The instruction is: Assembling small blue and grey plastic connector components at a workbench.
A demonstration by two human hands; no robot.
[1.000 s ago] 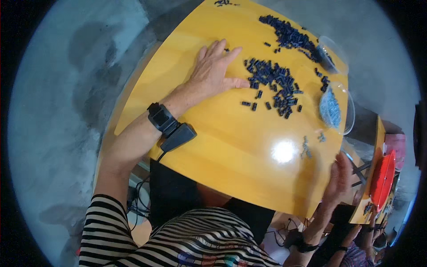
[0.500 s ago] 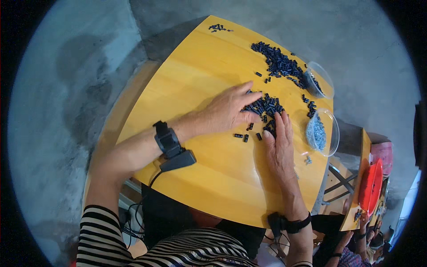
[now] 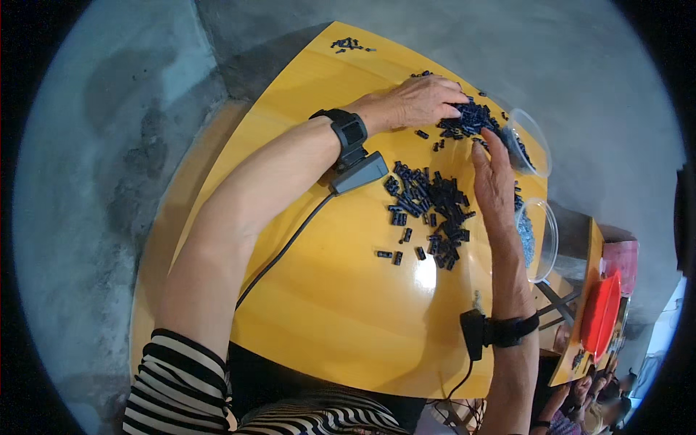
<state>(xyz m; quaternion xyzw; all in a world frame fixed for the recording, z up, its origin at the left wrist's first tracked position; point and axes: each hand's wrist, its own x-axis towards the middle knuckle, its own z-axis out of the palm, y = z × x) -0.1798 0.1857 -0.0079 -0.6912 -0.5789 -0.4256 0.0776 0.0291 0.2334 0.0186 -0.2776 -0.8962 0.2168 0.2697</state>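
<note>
My left hand (image 3: 424,101) reaches over the far pile of small black cylindrical parts (image 3: 471,123), its fingers spread and touching the pile's left side. On the pile's near right side is my right hand (image 3: 494,177), thumb and fingers apart, fingertips at the pile's edge. Neither hand visibly grips a part. A second heap of the same black parts (image 3: 435,203) lies nearer to me, with a few loose ones at its front. Some parts of the far pile are hidden under my left hand.
At the table's right edge stand a clear tub with black parts (image 3: 516,148) and a clear tub of small silvery-blue pieces (image 3: 525,239), partly behind my right forearm. A few small dark pieces (image 3: 351,46) lie in the far corner. A red basin (image 3: 602,315) and other people are off to the right.
Both hands have left the nearer heap and moved away from me to the far pile. The nearer heap is now uncovered. The view has shifted slightly.
</note>
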